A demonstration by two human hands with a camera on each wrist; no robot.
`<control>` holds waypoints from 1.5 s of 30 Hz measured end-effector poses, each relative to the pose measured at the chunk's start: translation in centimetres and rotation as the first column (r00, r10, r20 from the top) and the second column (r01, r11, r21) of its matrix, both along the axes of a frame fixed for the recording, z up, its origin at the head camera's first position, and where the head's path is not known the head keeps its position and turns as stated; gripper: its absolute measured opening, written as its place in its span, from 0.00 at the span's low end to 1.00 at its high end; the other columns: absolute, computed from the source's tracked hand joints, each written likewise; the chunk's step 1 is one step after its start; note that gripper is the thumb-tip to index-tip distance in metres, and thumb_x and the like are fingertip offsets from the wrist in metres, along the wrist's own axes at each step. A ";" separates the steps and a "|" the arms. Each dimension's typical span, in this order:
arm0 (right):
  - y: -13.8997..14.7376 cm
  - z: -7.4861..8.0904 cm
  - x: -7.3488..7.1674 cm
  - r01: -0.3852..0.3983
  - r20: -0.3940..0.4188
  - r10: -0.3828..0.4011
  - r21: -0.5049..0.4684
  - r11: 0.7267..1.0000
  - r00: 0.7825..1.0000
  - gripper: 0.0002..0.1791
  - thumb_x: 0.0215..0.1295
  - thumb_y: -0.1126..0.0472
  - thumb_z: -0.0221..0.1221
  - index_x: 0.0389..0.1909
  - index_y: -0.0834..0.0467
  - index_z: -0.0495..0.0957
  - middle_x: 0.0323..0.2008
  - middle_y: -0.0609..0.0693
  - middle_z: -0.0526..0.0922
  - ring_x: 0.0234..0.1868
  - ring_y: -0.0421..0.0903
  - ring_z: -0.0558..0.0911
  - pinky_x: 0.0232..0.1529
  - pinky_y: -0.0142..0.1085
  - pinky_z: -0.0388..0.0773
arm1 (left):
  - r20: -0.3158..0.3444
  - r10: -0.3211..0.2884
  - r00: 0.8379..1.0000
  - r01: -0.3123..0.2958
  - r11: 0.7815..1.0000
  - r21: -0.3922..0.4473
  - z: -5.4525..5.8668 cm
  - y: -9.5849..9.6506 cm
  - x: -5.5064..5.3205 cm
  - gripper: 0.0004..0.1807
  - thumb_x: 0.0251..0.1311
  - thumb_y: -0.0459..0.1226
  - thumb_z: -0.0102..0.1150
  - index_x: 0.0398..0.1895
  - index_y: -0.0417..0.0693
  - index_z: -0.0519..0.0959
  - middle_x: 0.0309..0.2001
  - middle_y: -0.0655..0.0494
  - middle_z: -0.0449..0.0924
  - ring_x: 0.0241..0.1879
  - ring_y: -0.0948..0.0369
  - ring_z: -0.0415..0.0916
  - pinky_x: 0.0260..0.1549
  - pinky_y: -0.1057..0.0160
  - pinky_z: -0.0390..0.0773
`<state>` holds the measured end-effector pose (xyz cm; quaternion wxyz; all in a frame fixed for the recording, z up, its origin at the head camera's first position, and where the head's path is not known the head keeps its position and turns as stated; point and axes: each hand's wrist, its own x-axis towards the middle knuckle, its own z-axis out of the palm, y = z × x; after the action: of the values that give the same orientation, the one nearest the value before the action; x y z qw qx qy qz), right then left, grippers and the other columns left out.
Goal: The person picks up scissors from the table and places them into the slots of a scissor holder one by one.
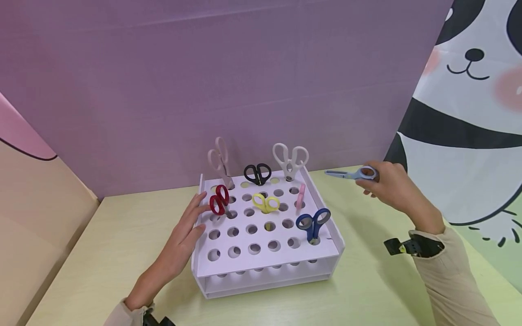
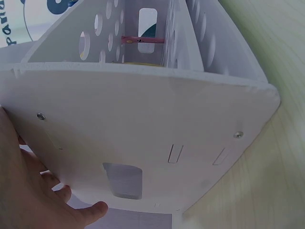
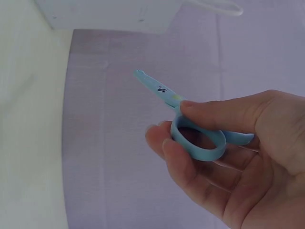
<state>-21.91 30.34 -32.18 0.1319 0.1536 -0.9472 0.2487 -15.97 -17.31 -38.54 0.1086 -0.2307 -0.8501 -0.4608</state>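
My right hand pinches a pair of light blue scissors by the handle, its blades pointing left, above the table to the right of a white rack. In the right wrist view, the thumb presses the handle from above and the fingers lie below it. My left hand rests against the rack's left side, fingers extended, close to red-handled scissors. Also standing in the rack's holes are yellow scissors, black scissors, dark blue scissors, white scissors and pale pink scissors.
A slim pink handle stands upright near the rack's right side. The rack sits on a pale wooden table. Behind it hangs a purple cloth, with a panda picture at the right.
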 end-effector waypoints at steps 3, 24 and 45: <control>-0.4 0.5 0.5 -0.012 -0.021 0.012 0.005 1.000 1.000 0.09 0.64 0.65 0.64 0.41 0.65 0.77 0.32 0.60 0.87 0.23 0.42 0.84 0.23 0.33 0.78 | 0.002 0.002 1.000 -0.002 1.000 -0.004 0.0 0.0 0.0 0.21 0.71 0.34 0.42 0.66 0.48 0.71 0.79 0.55 0.49 0.79 0.52 0.36 0.68 0.30 0.46; -3.6 3.8 4.9 -0.080 -0.199 0.086 0.035 0.996 0.976 0.09 0.61 0.66 0.67 0.39 0.59 0.77 0.30 0.49 0.86 0.25 0.40 0.83 0.23 0.31 0.77 | -0.012 0.009 1.000 -0.009 1.000 -0.018 0.1 0.0 0.0 0.21 0.71 0.34 0.42 0.65 0.46 0.71 0.79 0.54 0.50 0.79 0.51 0.37 0.68 0.30 0.47; -9.6 5.6 10.5 -0.216 -0.444 0.209 0.036 0.976 0.871 0.25 0.47 0.72 0.74 0.47 0.57 0.78 0.32 0.42 0.85 0.28 0.36 0.79 0.29 0.20 0.72 | 0.002 0.013 1.000 -0.013 1.000 -0.017 0.1 0.1 0.1 0.21 0.71 0.34 0.42 0.65 0.47 0.71 0.79 0.55 0.49 0.79 0.50 0.37 0.68 0.30 0.47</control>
<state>-11.44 20.78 -26.62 0.3178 0.3086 -0.8674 0.2269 -15.91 -17.20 -38.44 0.1086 -0.2256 -0.8555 -0.4533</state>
